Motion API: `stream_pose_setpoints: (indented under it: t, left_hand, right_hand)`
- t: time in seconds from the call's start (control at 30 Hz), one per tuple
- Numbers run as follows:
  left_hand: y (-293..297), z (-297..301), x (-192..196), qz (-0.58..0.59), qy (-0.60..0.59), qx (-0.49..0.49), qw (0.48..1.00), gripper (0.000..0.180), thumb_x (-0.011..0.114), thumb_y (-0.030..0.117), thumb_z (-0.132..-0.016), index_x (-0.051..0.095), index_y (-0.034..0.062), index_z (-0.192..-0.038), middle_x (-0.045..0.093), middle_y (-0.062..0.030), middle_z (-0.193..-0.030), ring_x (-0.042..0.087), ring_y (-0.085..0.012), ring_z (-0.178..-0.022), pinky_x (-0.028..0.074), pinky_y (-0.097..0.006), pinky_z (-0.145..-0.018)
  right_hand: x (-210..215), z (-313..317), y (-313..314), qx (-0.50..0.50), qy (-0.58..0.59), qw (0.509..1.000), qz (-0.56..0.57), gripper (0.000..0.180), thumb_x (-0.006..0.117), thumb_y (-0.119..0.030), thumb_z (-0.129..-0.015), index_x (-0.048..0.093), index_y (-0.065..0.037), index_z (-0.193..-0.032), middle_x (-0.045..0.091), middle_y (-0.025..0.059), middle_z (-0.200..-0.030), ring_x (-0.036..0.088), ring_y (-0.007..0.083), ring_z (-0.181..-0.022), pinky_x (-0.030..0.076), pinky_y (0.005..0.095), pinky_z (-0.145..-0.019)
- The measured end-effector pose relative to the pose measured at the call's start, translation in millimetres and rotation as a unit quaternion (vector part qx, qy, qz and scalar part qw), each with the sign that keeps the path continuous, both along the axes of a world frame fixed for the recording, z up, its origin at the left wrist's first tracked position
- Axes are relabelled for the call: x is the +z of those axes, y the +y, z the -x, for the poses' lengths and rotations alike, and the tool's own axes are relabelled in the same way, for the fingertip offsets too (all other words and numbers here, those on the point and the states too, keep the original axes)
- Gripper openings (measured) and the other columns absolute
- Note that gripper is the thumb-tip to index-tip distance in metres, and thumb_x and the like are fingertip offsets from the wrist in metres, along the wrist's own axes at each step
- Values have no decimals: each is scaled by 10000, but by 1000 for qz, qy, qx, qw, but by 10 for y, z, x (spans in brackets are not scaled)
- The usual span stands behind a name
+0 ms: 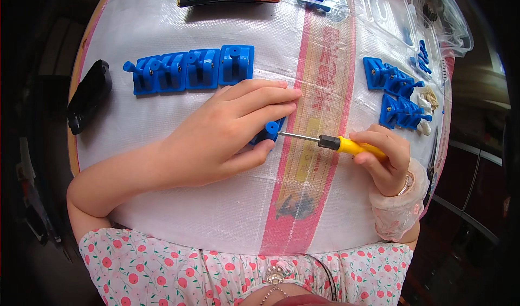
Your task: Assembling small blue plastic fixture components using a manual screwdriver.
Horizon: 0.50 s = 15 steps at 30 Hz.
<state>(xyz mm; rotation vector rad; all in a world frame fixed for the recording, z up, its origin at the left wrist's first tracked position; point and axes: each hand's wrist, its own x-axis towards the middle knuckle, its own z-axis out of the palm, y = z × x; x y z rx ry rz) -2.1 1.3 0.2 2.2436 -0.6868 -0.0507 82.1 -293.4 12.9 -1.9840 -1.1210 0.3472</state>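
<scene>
My left hand (227, 124) lies over a small blue plastic part (272, 129) with a round peg, pressing it to the table between thumb and fingers. Most of that part is hidden under the hand. In my right hand (385, 157) is a screwdriver (355, 147) with a yellow and black handle, its fingers wrapped round the grip. The metal shaft points left, and its tip meets the right side of the blue part. Just beyond my left hand stands a row of several similar blue assemblies (203, 67), each a square plate with a peg.
More blue assemblies (398, 81) stand in two groups at the right, beside a crumpled whitish piece (428, 103). A black case (89, 96) lies at the left edge. Along the far side are a black and red tray (230, 1) and clear trays (379, 5) with blue pieces.
</scene>
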Motion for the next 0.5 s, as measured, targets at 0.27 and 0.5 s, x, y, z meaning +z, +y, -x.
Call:
stream_pose_setpoints:
  t: [0.27,0.5]
  left_hand:
    - [5,-3,-7,-5,7,1,1000,522,625,24,-793,505,22,-1301,460,-136,-1416,402,-321,-1340,327,-436,-1110]
    - [11,-15,11,-10,9,-1,1000,523,628,24,-793,503,22,-1301,462,-141,-1412,405,-321,-1335,331,-432,-1107]
  right_hand:
    - [-47,17,39,1,3,999,-48,288,820,-70,-708,638,-11,-924,636,100,-762,607,191,-622,444,271,-546]
    - [-44,-11,62,-6,0,999,-38,228,803,-70,-726,665,1,-894,625,117,-861,610,193,-721,475,267,-619]
